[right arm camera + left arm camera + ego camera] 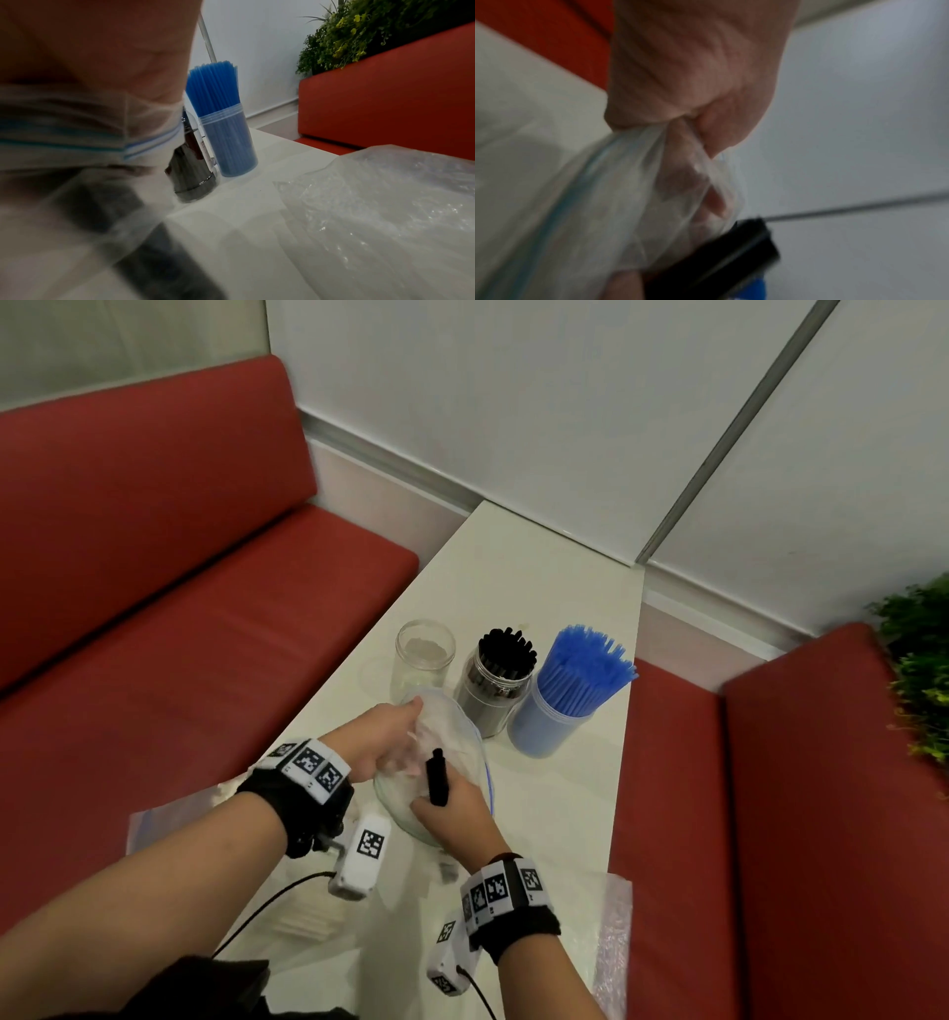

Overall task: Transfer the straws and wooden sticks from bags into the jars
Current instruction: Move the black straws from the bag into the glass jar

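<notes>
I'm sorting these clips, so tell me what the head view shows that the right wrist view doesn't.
Only the head view: the empty jar, the left hand gripping the clear zip bag, and the right hand holding a bundle of black straws. Only the right wrist view: the planter rim under the plant. Both: the blue straws jar and the black straws jar.

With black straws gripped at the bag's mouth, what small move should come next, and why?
Probably lift the black straws clear of the bag with the right hand while the left hand holds its rim, since the black-straw jar stands just beyond.
</notes>
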Motion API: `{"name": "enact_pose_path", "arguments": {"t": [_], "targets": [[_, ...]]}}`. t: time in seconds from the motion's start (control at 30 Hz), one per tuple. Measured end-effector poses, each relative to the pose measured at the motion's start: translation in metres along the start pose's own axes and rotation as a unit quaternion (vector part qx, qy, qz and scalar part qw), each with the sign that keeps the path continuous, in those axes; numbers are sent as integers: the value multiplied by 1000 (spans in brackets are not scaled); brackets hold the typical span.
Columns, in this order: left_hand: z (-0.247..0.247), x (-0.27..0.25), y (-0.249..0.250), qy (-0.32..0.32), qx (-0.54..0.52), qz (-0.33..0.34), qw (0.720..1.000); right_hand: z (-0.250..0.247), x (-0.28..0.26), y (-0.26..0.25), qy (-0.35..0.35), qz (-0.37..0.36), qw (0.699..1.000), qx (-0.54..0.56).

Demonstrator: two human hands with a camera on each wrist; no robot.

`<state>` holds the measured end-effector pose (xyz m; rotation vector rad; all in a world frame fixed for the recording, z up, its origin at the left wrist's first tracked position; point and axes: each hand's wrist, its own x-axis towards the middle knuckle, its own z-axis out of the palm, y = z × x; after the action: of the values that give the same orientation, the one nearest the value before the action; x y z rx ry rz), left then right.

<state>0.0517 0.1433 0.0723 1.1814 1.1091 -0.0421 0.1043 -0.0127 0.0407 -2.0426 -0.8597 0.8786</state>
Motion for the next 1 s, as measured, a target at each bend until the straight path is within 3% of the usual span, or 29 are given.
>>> {"name": "enact_pose_path", "arguments": {"t": [0.13,0.2,0.27,0.33,0.37,0.47,0.57,0.7,0.73,0.87,1.0], "targets": [[-11,4,-5,-113,-186,-141,966,-7,-3,5,18,9,994,103],[-18,11,-12,-101,-231,-157,955,-11,-3,6,63,-6,984,169],[-27,17,-16,-44,-219,-153,963,-17,-2,7,105,8,961,255],[-31,24,-21,13,-153,-122,981,-27,0,12,110,24,948,297],[-31,28,-22,34,-98,-96,990,-33,1,15,96,34,955,279],[-23,40,-23,66,112,13,991,-59,7,16,23,50,992,111],[-10,42,-14,15,338,100,936,-91,20,2,-28,61,997,47],[8,47,17,-60,532,99,839,-144,39,-29,-29,26,997,66],[13,47,28,-68,540,115,831,-158,43,-37,-11,10,996,85],[38,51,68,-70,369,286,882,-202,57,-69,63,-40,987,146],[62,68,81,-17,335,369,867,-219,74,-79,158,-52,977,132]]}}
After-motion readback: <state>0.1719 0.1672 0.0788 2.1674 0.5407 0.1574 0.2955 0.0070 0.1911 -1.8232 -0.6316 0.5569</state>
